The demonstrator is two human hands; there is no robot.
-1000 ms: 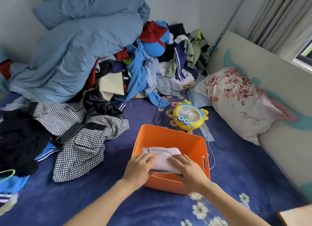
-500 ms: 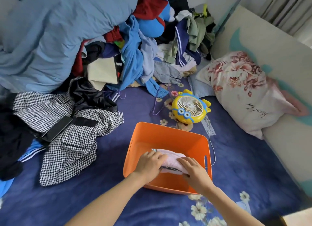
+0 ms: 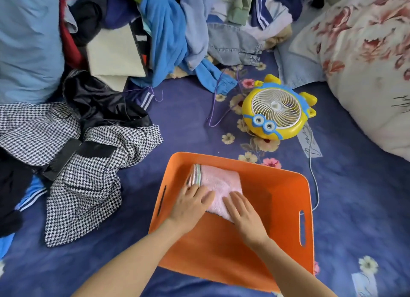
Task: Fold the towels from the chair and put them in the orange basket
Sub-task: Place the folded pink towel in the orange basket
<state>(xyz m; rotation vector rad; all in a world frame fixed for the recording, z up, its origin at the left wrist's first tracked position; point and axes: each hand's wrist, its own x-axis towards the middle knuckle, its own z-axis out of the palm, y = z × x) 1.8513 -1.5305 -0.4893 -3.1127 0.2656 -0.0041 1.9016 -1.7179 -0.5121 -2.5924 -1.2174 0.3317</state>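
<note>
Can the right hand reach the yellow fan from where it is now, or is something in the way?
Probably yes. The right hand rests flat on the pink towel inside the orange basket, holding nothing. The yellow fan stands just beyond the basket's far rim; only that rim lies between them, so the hand must lift over it.

Soft even daylight, brightest toward two o'clock, faint shadows, no glare, edges bowed by the wide lens (corners slightly smeared).
</note>
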